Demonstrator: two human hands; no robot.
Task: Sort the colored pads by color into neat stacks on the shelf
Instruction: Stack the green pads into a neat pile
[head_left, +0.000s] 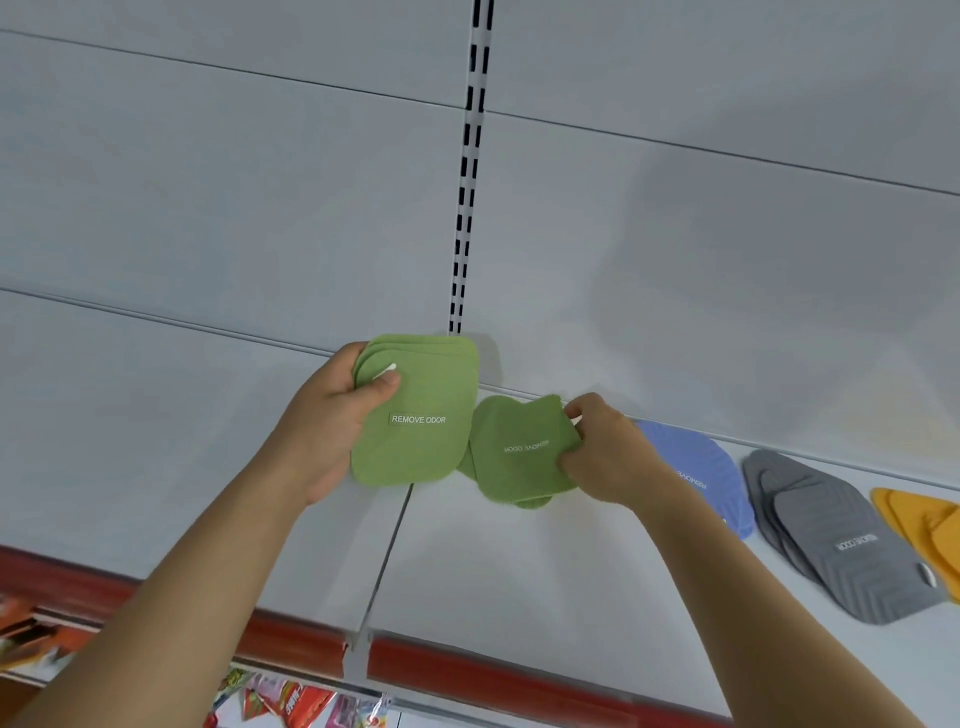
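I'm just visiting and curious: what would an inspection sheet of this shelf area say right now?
Surface: white shelf with a red front edge.
Job's things: green pads held up as a fanned bunch; more green pads low over the shelf; blue pad, grey pads and orange pads lying to the right.
Clutter: nothing seen.
Hands: left hand grips the fanned bunch; right hand pinches the lower green pads.
Cables: nothing seen.
Surroundings: white back panel with slotted upright; packaged goods hanging below.
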